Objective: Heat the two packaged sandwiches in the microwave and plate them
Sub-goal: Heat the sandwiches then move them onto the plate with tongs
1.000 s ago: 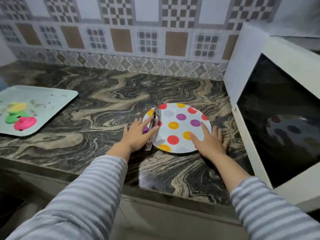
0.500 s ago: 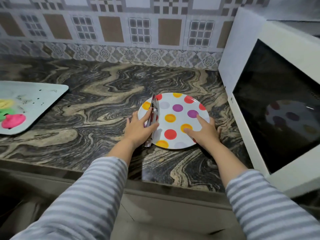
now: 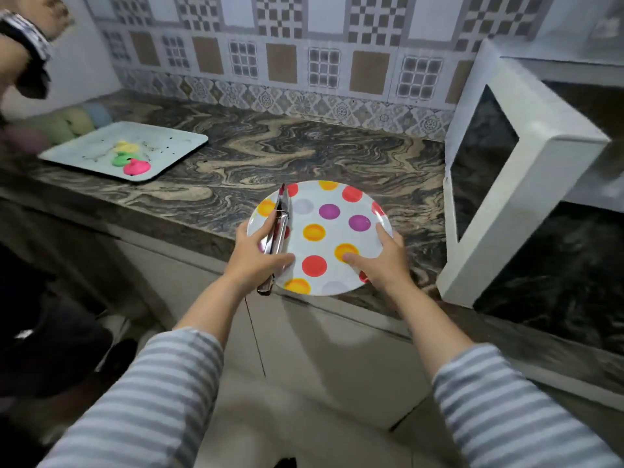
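Plate [image 3: 337,204], white with coloured dots, is the only task thing on show; neither sandwich can be seen. Farthest left, a second person's arm [image 3: 20,52] now reaches in at the top corner, which neither earlier picture had. Below it a pale tray [image 3: 169,143] with yellow, green and pink blobs lies on the marbled counter [image 3: 304,153], and some soft pastel shapes behind it have come into view as the camera has pulled back and turned left.

Next comes the left hand [image 3: 256,256], fingers curled round the plate's left rim, thumb over a pair of metal tongs [image 3: 278,231] pressed flat against that edge. A second ago the plate lay well in on the counter; now it juts out past the front edge, and whether it still touches the stone is unclear.

The right hand [image 3: 378,258] grips the plate's right rim, thumb lying on top near an orange dot, fingers wrapped underneath; earlier it lay flatter beside the plate.

Rightmost stands the white microwave [image 3: 526,157], door shut as before, near the plate but apart.
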Demonstrator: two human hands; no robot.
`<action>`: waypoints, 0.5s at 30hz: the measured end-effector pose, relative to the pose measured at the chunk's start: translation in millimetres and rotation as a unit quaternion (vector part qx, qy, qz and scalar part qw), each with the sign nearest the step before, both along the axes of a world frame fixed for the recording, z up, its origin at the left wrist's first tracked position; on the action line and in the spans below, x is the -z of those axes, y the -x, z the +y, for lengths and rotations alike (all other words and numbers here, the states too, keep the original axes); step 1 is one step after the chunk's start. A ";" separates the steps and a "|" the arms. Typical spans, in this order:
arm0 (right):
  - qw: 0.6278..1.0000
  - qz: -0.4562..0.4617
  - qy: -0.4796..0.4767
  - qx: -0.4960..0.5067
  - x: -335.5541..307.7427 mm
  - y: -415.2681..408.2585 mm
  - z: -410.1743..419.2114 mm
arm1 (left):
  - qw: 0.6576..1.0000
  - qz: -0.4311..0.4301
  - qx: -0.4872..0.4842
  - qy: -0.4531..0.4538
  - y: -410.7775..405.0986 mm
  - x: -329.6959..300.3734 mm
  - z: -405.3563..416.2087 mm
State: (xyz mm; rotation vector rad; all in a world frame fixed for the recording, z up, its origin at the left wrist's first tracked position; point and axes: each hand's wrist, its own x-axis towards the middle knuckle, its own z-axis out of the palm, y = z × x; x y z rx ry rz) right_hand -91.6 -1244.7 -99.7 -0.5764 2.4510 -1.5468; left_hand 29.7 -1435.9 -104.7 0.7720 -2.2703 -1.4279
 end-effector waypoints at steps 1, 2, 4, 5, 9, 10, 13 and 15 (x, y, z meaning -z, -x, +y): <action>1.000 0.005 -0.002 -0.012 0.9 -13.7 8.6 | 1.000 0.000 -0.015 0.000 -16.7 1.6 11.7; 1.000 0.006 -0.002 -0.023 2.8 -27.4 18.0 | 1.000 0.001 -0.027 -0.002 -33.0 3.6 24.3; 0.999 0.004 0.002 -0.042 8.4 -52.7 37.4 | 0.999 0.006 -0.045 -0.004 -63.0 6.6 49.6; 0.999 -0.003 0.005 -0.050 11.3 -64.3 47.5 | 0.999 0.005 -0.049 -0.006 -76.8 8.0 61.1; 0.997 -0.023 -0.001 -0.072 24.3 -102.8 87.2 | 0.998 -0.009 -0.052 -0.027 -121.1 15.2 101.8; 0.997 -0.026 0.002 -0.072 26.7 -110.3 96.8 | 0.998 -0.011 -0.051 -0.031 -129.4 17.6 111.4; 0.998 -0.031 -0.004 -0.060 34.3 -131.3 128.6 | 0.998 -0.017 -0.041 -0.042 -149.5 24.9 140.4; 0.998 -0.034 -0.020 -0.045 40.5 -145.2 151.5 | 0.998 -0.015 -0.027 -0.052 -159.6 30.8 159.3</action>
